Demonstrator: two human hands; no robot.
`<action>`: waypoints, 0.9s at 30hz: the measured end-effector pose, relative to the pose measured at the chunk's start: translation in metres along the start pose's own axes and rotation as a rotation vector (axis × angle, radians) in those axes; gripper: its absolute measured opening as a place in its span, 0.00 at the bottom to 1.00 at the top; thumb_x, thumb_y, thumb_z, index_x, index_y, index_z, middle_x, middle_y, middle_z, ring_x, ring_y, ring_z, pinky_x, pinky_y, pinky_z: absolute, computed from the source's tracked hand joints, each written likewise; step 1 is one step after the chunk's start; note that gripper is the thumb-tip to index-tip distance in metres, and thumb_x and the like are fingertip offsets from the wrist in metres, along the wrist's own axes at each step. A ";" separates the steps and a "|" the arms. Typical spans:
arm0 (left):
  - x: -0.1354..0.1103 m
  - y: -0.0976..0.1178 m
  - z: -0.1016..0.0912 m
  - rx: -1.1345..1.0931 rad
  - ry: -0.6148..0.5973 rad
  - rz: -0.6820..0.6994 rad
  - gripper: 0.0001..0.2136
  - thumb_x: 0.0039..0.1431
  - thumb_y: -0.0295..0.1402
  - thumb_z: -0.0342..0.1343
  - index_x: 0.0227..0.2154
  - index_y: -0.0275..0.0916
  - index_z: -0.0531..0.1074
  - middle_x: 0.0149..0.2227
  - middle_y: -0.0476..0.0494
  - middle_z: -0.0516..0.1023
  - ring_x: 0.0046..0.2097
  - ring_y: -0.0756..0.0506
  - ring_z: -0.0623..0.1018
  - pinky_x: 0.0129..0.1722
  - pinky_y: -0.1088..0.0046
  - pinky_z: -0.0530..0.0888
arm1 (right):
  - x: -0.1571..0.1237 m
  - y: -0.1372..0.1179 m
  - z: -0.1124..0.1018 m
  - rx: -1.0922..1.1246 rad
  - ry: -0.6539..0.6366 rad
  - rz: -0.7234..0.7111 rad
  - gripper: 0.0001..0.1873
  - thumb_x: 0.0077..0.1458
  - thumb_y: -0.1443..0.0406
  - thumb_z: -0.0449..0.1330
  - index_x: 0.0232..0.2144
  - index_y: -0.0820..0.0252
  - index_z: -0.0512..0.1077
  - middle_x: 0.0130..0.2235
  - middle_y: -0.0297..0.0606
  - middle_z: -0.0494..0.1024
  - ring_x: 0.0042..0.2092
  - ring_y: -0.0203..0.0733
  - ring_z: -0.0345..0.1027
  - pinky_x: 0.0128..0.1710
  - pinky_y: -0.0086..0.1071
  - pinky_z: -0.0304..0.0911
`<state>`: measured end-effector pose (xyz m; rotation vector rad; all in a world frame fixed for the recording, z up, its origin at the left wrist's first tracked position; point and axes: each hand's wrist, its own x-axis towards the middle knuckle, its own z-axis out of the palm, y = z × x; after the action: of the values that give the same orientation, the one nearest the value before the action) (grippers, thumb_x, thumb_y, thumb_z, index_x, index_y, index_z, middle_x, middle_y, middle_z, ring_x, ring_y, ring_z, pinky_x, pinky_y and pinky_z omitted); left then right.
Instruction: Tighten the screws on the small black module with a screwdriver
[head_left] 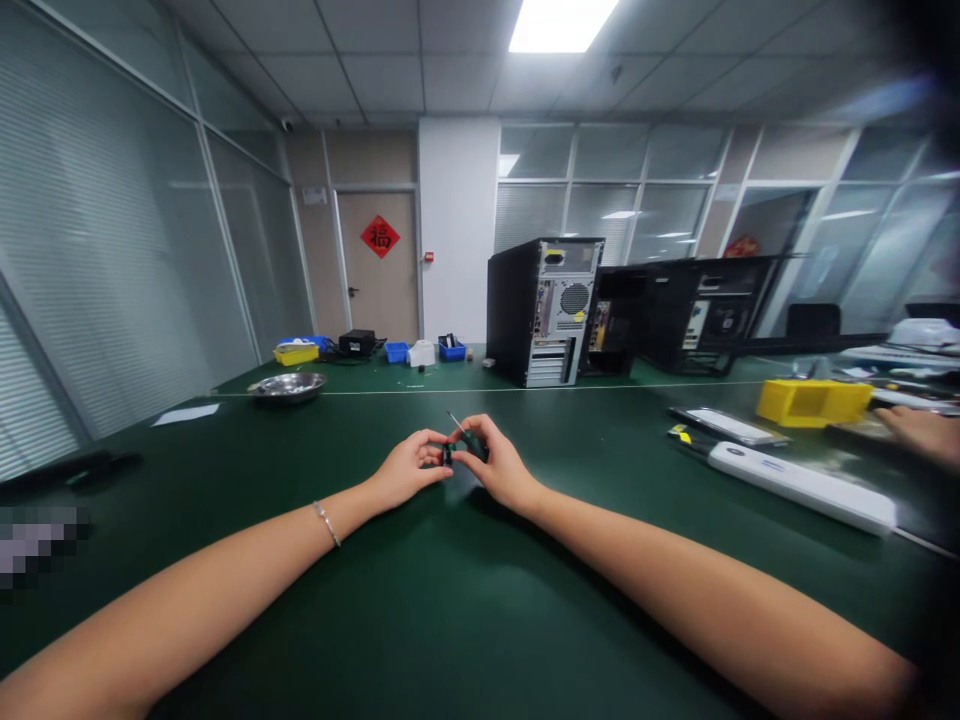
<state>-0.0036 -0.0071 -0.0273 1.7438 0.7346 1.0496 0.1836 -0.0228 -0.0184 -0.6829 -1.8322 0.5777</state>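
Note:
Both my hands meet just above the green table (pixel 360 640), near the middle of the view. My left hand (pixel 409 468) pinches a small black part (pixel 448 455) between thumb and fingers; its exact kind is too small to make out. In my right hand (pixel 499 465) is a screwdriver (pixel 471 438) with a dark handle, its thin metal shaft pointing up and to the left. The fingertips of the right hand also reach the small black part, and a bit of green shows there.
Computer cases (pixel 555 310) stand at the back right. A metal bowl (pixel 289 388) sits at the far left, with blue bins (pixel 452 348) behind. To the right lie a white power strip (pixel 799 485), a yellow box (pixel 814 402) and another person's hand (pixel 919 430).

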 end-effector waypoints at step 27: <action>-0.002 0.006 0.007 -0.243 0.033 -0.125 0.18 0.45 0.36 0.68 0.37 0.34 0.69 0.38 0.43 0.78 0.36 0.48 0.79 0.41 0.66 0.76 | -0.005 0.008 0.004 -0.023 -0.076 0.037 0.14 0.51 0.67 0.60 0.41 0.56 0.62 0.39 0.34 0.72 0.39 0.40 0.67 0.44 0.36 0.63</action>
<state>0.0018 -0.0141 -0.0242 1.4587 0.6965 1.0379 0.1822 -0.0210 -0.0281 -0.7204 -1.9027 0.6149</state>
